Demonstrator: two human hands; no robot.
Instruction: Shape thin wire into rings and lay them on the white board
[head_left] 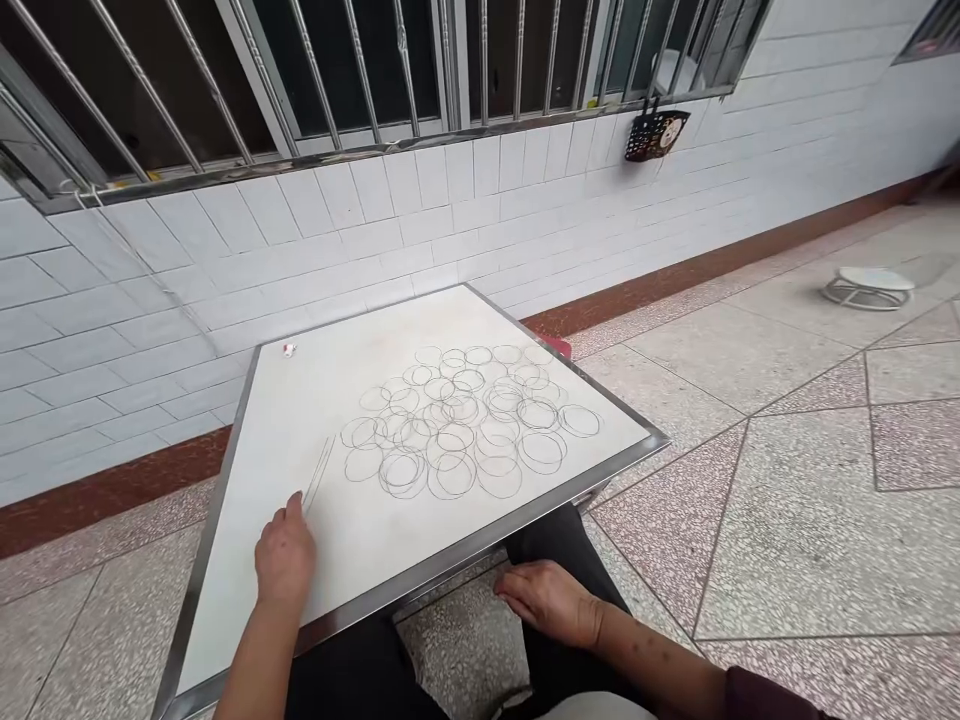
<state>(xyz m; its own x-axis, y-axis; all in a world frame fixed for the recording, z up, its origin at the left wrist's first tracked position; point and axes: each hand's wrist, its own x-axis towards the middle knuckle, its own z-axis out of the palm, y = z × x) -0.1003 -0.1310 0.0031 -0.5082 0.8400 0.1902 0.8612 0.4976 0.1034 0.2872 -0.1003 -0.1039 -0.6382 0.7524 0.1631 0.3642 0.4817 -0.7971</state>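
Observation:
My left hand point(286, 552) is over the left part of the white table top point(285, 420). Its fingers are closed on the lower end of a pair of long thin sticks point(321, 470), which point away from me; their exact kind is too fine to tell. To the right, many thin dark wire-like rings point(454, 476) lie flat, spread out and overlapping. My right hand point(551, 603) rests on my right thigh below the table's front edge, its fingers curled together with nothing visible in them.
A metal edge point(450, 558) frames the table, which stands by a white tiled wall point(420, 225). A small red-and-white item point(289, 350) lies at the far left corner. Above are barred windows point(360, 70) and a hanging dark basket point(654, 135). A round stool point(868, 287) stands right.

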